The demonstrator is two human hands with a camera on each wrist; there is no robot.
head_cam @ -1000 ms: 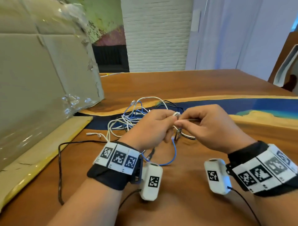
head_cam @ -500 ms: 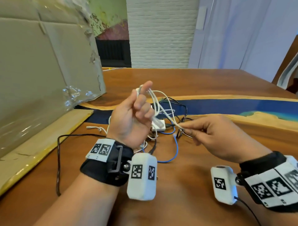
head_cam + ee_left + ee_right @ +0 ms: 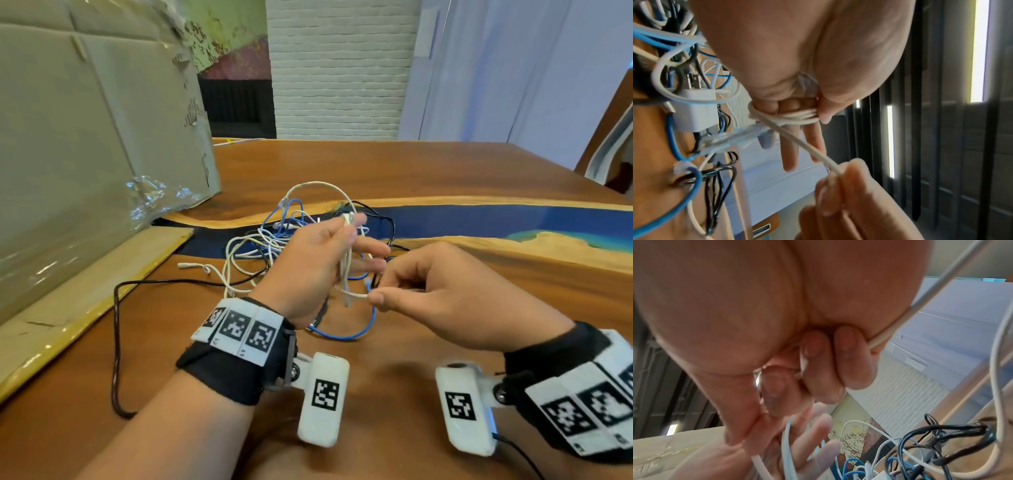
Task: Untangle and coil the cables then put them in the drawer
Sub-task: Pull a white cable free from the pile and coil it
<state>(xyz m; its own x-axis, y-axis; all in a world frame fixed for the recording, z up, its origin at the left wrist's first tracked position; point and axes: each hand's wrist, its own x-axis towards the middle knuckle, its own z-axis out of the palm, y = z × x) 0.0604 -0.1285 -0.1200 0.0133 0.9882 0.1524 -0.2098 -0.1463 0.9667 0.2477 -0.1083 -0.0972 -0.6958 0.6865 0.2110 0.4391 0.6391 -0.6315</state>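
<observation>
Left hand (image 3: 310, 260) raised above the wooden table (image 3: 445, 178), fingers extended, thumb pinning turns of the white cable (image 3: 797, 141) wound around them. Right hand (image 3: 452, 301) at 3 o'clock of the left, thumb and forefinger pinching that cable's free run, other fingers curled in. Remaining tangle of cables (image 3: 274, 236), white, blue and black, on the table at 11 o'clock of the left hand. Cardboard box (image 3: 85, 137) at 9 o'clock. Drawer not in view.

Wooden table (image 3: 445, 178) with a blue inlay band is filling the lower frame. White brick wall (image 3: 337, 68) is standing top centre; cardboard sheet (image 3: 85, 137) is leaning at upper left.
</observation>
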